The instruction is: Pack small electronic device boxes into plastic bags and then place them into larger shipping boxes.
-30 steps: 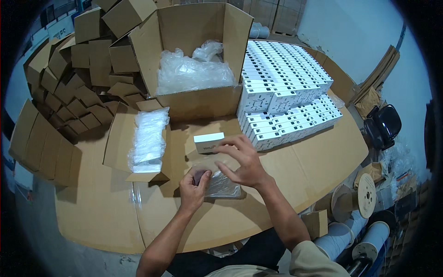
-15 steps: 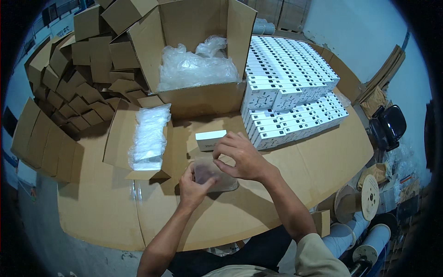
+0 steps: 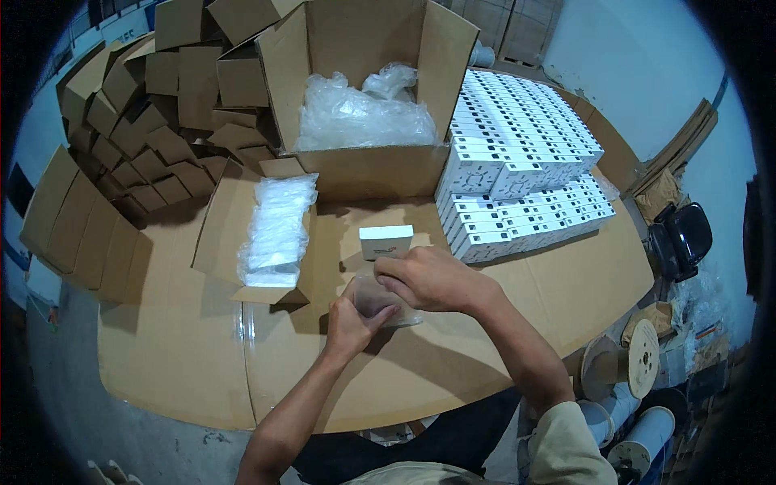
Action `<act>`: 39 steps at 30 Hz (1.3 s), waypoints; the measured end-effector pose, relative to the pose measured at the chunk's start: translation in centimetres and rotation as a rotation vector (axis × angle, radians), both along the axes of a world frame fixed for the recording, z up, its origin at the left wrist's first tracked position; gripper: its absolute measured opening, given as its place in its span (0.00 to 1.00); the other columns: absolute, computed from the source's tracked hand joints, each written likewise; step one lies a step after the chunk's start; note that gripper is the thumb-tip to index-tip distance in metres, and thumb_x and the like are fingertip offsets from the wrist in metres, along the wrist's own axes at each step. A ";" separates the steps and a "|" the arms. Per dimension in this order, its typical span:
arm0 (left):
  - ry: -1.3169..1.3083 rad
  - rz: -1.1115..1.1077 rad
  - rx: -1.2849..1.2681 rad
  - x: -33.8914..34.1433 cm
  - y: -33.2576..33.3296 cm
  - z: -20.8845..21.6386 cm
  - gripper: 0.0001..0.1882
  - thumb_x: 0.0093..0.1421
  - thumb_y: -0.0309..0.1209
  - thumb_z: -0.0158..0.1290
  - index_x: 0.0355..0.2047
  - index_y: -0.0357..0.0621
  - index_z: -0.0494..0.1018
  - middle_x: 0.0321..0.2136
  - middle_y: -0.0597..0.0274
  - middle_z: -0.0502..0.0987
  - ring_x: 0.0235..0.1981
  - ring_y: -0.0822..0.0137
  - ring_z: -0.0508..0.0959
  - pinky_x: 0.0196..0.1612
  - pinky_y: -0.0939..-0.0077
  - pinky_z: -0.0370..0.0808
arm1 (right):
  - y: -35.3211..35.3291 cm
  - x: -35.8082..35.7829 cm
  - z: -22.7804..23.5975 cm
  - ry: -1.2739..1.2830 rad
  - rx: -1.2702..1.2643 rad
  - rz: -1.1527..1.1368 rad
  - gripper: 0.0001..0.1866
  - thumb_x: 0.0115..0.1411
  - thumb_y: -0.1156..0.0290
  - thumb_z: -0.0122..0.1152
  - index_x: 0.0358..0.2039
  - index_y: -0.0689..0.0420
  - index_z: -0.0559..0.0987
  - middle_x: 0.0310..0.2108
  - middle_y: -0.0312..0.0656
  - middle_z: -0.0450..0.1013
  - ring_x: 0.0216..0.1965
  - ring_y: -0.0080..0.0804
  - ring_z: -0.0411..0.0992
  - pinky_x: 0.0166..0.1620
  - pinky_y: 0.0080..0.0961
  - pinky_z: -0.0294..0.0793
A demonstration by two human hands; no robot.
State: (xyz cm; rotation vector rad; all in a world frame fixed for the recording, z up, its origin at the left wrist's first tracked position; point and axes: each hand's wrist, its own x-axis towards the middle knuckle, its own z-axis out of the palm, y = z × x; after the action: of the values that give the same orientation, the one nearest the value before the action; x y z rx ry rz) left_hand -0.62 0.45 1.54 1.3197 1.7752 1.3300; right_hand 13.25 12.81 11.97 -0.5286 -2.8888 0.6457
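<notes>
One half-curled left hand [image 3: 349,326] holds a clear plastic bag [image 3: 370,296]; the nearly closed right hand [image 3: 430,280] pinches its upper edge.

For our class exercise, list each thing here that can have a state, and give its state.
Left hand: closed on the clear plastic bag
Right hand: fingers bent at the bag; grip unclear
Clear plastic bag: held by the left hand
Lone white box: closed
Large carton: open, holding loose plastic
Small carton: open, holding wrapped packs
White boxes: closed, stacked
</notes>
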 end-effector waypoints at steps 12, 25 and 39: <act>-0.002 -0.005 0.022 -0.3 0.1 -0.9 0.30 0.47 0.34 0.74 0.47 0.33 0.76 0.37 0.49 0.84 0.40 0.59 0.85 0.46 0.64 0.80 | 0.8 0.5 -3.2 0.546 -0.455 -0.311 0.08 0.67 0.70 0.56 0.40 0.60 0.80 0.28 0.45 0.79 0.32 0.35 0.79 0.40 0.30 0.76; -0.315 -0.067 -0.055 -0.6 -0.2 -0.3 0.25 0.49 0.28 0.73 0.44 0.36 0.74 0.36 0.58 0.82 0.39 0.69 0.82 0.45 0.72 0.79 | 3.6 1.9 -9.7 0.726 -0.541 -0.343 0.23 0.62 0.84 0.57 0.58 0.56 0.75 0.58 0.38 0.72 0.57 0.27 0.70 0.55 0.27 0.74; -0.196 -0.091 -0.044 -0.9 0.0 0.0 0.26 0.49 0.29 0.73 0.45 0.37 0.74 0.36 0.57 0.83 0.39 0.69 0.82 0.46 0.71 0.78 | 3.6 1.6 -9.3 1.210 -0.758 -0.385 0.18 0.61 0.85 0.62 0.49 0.64 0.67 0.42 0.45 0.71 0.45 0.32 0.77 0.46 0.29 0.86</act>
State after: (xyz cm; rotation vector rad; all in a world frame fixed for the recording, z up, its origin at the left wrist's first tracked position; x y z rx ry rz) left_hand -1.53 0.44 1.50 1.1893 1.5842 1.3148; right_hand 14.82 16.37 2.72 -0.4789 -1.3379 1.3564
